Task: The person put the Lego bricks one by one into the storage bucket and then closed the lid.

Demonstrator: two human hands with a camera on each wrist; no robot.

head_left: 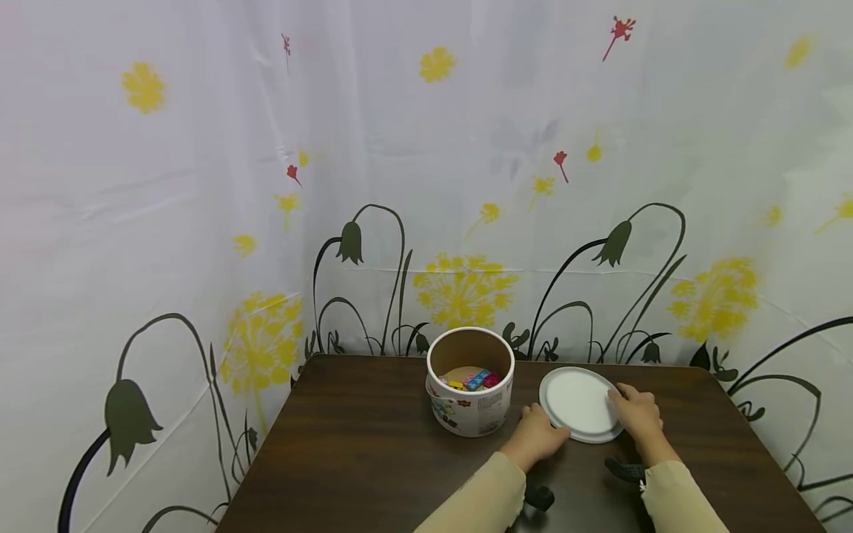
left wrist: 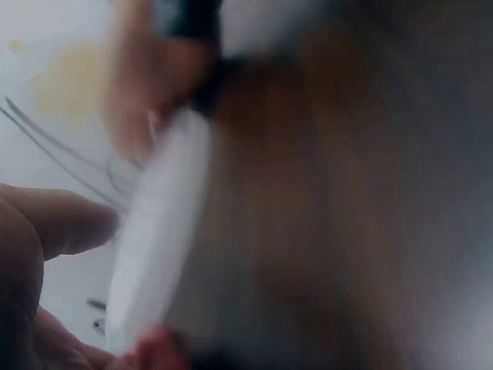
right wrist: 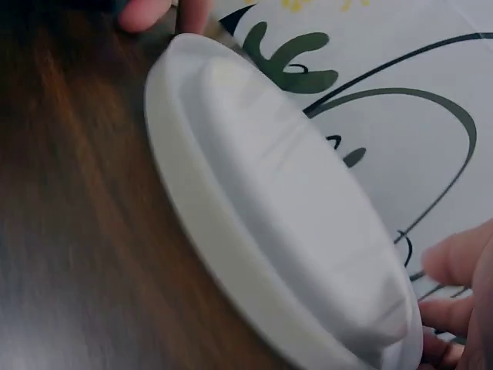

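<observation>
A round white lid with a raised rim is at the right of the table, between the two hands. My left hand holds its near left edge, the thumb reaching over the rim. Across from it, my right hand grips the right edge. In the right wrist view the lid is large and slanted, with fingers of the right hand at its lower rim. The left wrist view is blurred; the left thumb lies close to the lid's edge.
A white printed tub, its top uncovered, stands left of the lid. Several colourful toy bricks lie inside. Both rest on a dark brown wooden table. A white curtain with printed flowers hangs behind the table.
</observation>
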